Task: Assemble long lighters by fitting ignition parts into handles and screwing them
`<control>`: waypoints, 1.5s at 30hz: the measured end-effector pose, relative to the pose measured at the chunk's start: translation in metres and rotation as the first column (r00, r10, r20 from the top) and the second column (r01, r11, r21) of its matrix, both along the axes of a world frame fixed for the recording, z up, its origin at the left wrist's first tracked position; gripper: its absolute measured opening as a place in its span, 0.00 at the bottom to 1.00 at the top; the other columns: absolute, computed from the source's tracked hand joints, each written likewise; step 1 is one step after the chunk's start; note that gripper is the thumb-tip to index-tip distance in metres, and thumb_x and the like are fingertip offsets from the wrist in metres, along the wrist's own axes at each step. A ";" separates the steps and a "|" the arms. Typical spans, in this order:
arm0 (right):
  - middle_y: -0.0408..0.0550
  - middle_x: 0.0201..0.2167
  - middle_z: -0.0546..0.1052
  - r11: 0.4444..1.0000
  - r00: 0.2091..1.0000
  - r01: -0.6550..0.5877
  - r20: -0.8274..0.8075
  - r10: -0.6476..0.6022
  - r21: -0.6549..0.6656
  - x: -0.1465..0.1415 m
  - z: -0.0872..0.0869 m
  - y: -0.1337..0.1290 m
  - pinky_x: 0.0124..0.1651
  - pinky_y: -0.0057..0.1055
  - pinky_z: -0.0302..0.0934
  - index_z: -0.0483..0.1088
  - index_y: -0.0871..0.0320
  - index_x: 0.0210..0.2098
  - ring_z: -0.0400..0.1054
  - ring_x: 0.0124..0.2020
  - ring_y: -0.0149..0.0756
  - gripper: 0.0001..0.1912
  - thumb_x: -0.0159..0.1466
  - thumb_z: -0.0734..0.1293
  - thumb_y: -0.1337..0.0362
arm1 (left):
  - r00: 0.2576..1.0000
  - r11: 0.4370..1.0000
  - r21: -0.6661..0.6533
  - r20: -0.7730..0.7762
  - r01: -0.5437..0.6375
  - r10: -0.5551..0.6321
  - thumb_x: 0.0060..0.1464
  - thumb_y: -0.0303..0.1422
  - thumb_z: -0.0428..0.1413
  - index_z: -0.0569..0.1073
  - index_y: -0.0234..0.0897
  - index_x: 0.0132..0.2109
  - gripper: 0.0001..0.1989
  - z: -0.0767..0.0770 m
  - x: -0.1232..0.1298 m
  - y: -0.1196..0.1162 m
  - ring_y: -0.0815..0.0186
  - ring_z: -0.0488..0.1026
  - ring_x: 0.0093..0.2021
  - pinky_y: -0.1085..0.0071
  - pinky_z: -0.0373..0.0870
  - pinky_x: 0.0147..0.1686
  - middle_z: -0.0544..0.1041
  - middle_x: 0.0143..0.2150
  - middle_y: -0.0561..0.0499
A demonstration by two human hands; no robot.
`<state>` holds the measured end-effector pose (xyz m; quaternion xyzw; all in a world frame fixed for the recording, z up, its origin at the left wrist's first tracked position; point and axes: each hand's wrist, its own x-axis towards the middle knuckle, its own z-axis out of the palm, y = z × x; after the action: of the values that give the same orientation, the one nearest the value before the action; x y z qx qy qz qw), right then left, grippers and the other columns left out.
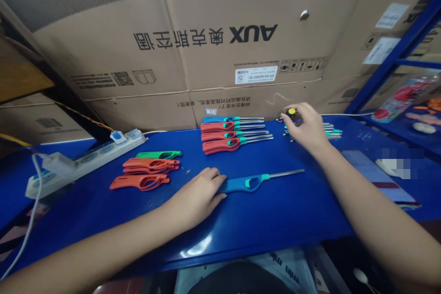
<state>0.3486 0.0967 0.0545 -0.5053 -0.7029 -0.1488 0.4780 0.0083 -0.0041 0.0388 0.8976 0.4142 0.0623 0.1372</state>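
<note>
My left hand (203,193) is closed around the handle end of a blue gas lighter (237,184). The lighter lies on the blue tabletop with its long metal nozzle (285,174) pointing right. At the back right, my right hand (306,126) grips a small black tool with a round yellow end (291,112); its tip is hidden. Beneath and beside that hand lie metal lighter nozzles with teal parts (332,132), partly covered by it. Tiny metal pieces, perhaps screws (188,172), lie left of the blue lighter.
Several lighters with red and blue handles (220,145) lie stacked at the back. Red handle shells (139,182) and a green shell (158,154) lie left, near a white power strip (86,161). Cardboard (193,0) walls the back. A tablet-like slab (375,177) lies right.
</note>
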 end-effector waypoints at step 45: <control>0.58 0.47 0.73 0.736 0.925 0.200 0.371 0.074 -0.647 0.010 -0.030 0.006 0.57 0.44 0.64 0.78 0.57 0.47 0.69 0.52 0.50 0.14 0.64 0.66 0.61 | 0.966 0.957 0.218 0.217 -0.191 0.143 0.60 0.38 0.57 0.78 0.36 0.53 0.17 0.012 -0.025 0.146 0.56 0.76 0.49 0.60 0.72 0.53 0.79 0.49 0.43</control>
<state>0.3587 0.1032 0.0247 -0.6297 -0.7683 0.0060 0.1147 -0.0163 0.1418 0.0512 0.8584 0.4628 0.2120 0.0641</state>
